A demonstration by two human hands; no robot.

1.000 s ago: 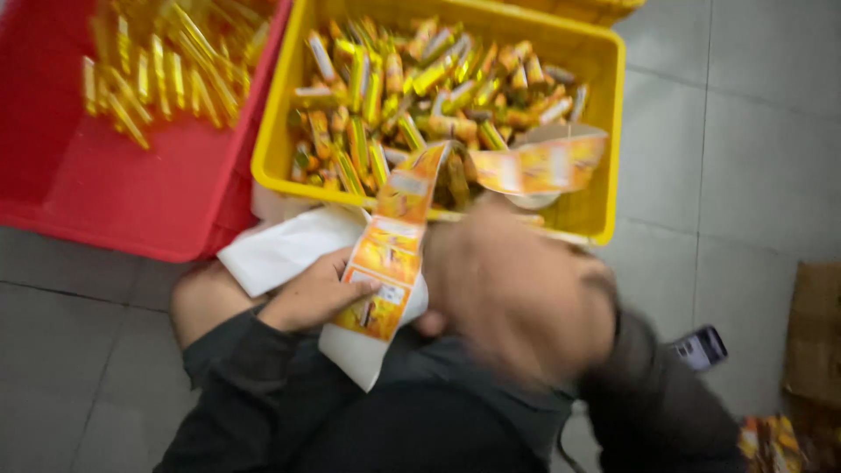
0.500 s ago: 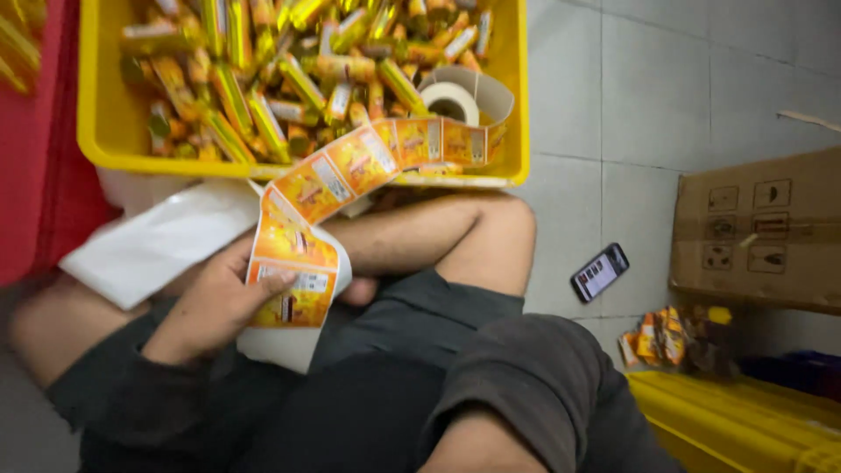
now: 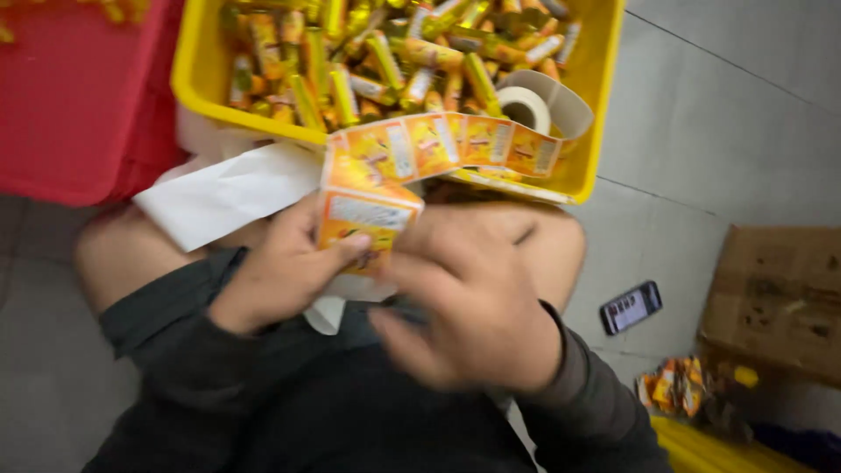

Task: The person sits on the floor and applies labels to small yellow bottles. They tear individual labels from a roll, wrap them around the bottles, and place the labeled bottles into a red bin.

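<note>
The label strip (image 3: 438, 144) is a flat, glossy band of orange-and-yellow rectangular stickers on a pale backing. It runs from a white roll (image 3: 526, 107) at the front right corner of the yellow bin (image 3: 197, 83), along the bin's near rim, then bends down to your hands, over your lap.

Your left hand (image 3: 280, 276) grips the strip's lower end, thumb laid across the face of the bottom label, fingers curled behind. Clamped on it.

Your right hand (image 3: 477, 302) is blurred, back of the hand up, fingers bent toward the same bottom label, just beside the left thumb. Can't tell if it's pinching the strip or only touching it. Hands are close together, nearly meeting at the label.

The bin is hard plastic, piled with small yellow-orange tubes (image 3: 385, 57), shiny wrappers. A crumpled white sheet (image 3: 219, 193) lies under the strip, across your knee. A red crate (image 3: 79, 105) sits left of the bin.

On the grey tiled floor to your right: a phone (image 3: 631, 307), a brown cardboard box (image 3: 775, 293), a small heap of orange packets (image 3: 670, 390).
</note>
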